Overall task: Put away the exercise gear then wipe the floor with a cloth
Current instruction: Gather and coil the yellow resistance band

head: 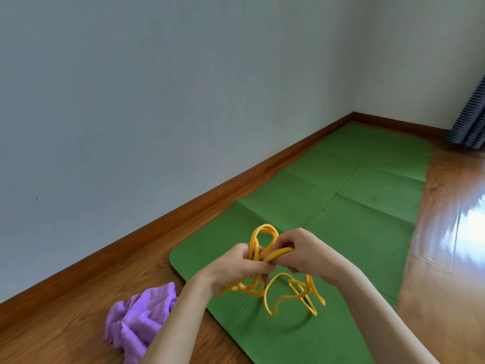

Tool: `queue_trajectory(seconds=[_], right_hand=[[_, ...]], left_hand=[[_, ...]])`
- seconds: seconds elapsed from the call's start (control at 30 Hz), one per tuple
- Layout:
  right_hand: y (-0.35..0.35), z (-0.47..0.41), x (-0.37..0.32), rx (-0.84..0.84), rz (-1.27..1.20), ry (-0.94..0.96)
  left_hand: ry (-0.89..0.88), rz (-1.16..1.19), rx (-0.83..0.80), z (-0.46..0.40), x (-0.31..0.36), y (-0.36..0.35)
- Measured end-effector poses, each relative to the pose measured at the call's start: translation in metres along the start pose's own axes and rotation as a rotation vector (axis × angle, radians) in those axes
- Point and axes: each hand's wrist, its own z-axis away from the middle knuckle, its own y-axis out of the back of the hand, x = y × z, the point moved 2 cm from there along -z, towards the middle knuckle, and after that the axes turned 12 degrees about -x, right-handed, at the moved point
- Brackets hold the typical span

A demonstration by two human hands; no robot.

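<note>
Green mat point(354, 195), both hands' grip hiding yellow band point(265, 254) middle

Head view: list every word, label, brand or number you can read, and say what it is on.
None: no readable text anywhere in this view.
Yellow band: no print visible.
Green mat: only fold creases.
Purple cloth: no tag visible.
Wall: only a small dark mark.

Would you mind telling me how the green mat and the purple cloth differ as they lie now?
The green mat lies spread flat along the wall; the purple cloth sits crumpled in a heap. The mat looks smooth with fold creases; the cloth looks fluffy. The mat is far larger. Both rest on the wooden floor, untouched.
</note>
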Motion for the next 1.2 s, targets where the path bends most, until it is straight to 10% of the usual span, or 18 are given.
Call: queue_trajectory(seconds=[0.27,0.6,0.97,1.2], right_hand=[[0.001,0.0,0.016,-0.241,-0.189,0.148],[-0.004,-0.005,0.054,0.067,-0.134,0.182],[-0.016,-0.001,-0.007,0.109,-0.854,0.185],[-0.035,0.004,-0.024,0.269,0.02,0.159]], left_hand=[[0.002,0.226,-0.059,0.013,0.001,0.019],[-0.355,0.897,0.081,0.041,0.0,0.06],[-0.251,0.487,0.374,0.018,-0.015,0.025],[-0.238,0.545,0.365,-0.002,-0.005,-0.004]])
